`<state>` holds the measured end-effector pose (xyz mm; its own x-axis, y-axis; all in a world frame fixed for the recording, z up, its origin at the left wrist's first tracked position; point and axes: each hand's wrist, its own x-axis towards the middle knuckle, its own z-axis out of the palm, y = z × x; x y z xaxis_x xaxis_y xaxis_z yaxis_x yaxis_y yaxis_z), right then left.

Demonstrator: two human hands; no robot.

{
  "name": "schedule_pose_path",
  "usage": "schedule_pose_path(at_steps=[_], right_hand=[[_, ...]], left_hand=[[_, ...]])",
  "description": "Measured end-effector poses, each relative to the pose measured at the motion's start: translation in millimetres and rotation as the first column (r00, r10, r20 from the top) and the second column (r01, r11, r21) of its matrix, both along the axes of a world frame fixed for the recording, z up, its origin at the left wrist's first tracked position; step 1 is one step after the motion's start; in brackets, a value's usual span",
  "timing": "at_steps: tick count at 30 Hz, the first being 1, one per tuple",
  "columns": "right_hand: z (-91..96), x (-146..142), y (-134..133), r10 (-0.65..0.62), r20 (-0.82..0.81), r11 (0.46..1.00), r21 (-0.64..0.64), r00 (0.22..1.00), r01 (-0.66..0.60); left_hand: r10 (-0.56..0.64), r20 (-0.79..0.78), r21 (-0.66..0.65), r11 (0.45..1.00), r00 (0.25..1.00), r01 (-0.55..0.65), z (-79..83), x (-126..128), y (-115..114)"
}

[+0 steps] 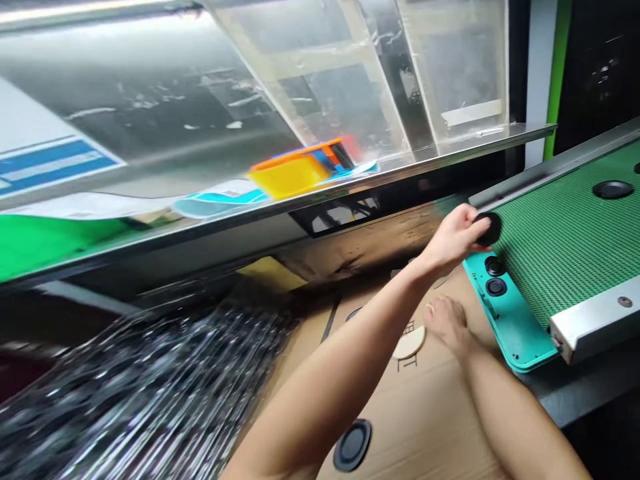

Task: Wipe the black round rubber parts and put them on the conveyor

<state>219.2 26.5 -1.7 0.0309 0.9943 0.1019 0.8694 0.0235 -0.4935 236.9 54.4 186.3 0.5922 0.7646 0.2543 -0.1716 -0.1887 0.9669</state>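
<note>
My left hand [457, 233] reaches across to the far right, its fingers closed on a black round disc [487, 229] over the near corner of the green conveyor belt [565, 233]. Just below it is a turquoise panel [530, 337] with two black round parts [495, 287] set in it. Lower down, my right hand [447, 319] is at the cardboard surface [400, 413], fingers curled inward; what they hold, if anything, is hidden. To its left lies a cream-coloured disc [411, 343]. Another black disc [353, 445] sits on the cardboard beside my left forearm.
Shiny clear-and-black plastic packaging [165, 400], blurred, fills the lower left. Above runs a metal shelf edge [425, 163] carrying a yellow-orange bin [295, 175]. The conveyor's metal side rail [600, 313] ends near the turquoise panel. A black disc [613, 190] lies on the belt.
</note>
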Motion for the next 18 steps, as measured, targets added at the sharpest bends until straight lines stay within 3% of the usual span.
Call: schedule_pose_path(at_steps=[1, 3, 5, 8, 10, 12, 14, 16, 18], right_hand=[[-3.0, -1, 1, -0.002, 0.0, 1.0, 0.011, 1.0, 0.002], [-8.1, -2, 4, -0.003, 0.002, 0.999, 0.038, 1.0, 0.003], [-11.2, -2, 7, 0.001, 0.013, 0.998, 0.059, 1.0, -0.001], [-11.0, -2, 7, -0.004, 0.055, 0.997, 0.076, 0.998, -0.001], [-6.8, -4, 2, -0.011, 0.113, 0.995, 0.098, 0.994, 0.0], [0.3, -7, -7, 0.02, 0.18, 0.984, 0.172, 0.984, -0.052], [8.6, -10, -18, 0.186, 0.239, 0.949, 0.208, 0.953, -0.237], [15.9, -14, -29, 0.43, 0.274, 0.871, 0.126, 0.86, -0.475], [20.2, -17, -33, 0.531, 0.298, 0.822, 0.044, 0.793, -0.567]], left_hand=[[0.029, 0.044, -0.073, 0.997, 0.999, -0.026, -10.4, -35, -4], [0.202, 0.046, -0.242, 0.952, 0.978, -0.186, -41.4, -105, -13], [0.387, 0.021, -0.396, 0.85, 0.922, -0.348, -80.6, -167, -21], [0.528, 0.106, -0.631, 0.691, 0.843, -0.353, -135.3, -231, -30], [0.553, 0.199, -0.722, 0.641, 0.809, -0.26, -159.3, -253, -36], [0.55, 0.273, -0.763, 0.623, 0.79, -0.171, -171.7, -263, -39], [0.558, 0.323, -0.776, 0.618, 0.764, -0.123, -176.3, -267, -39], [0.578, 0.358, -0.786, 0.611, 0.734, -0.098, -177.9, -269, -36], [0.59, 0.381, -0.796, 0.601, 0.712, -0.073, -179.7, -270, -32]])
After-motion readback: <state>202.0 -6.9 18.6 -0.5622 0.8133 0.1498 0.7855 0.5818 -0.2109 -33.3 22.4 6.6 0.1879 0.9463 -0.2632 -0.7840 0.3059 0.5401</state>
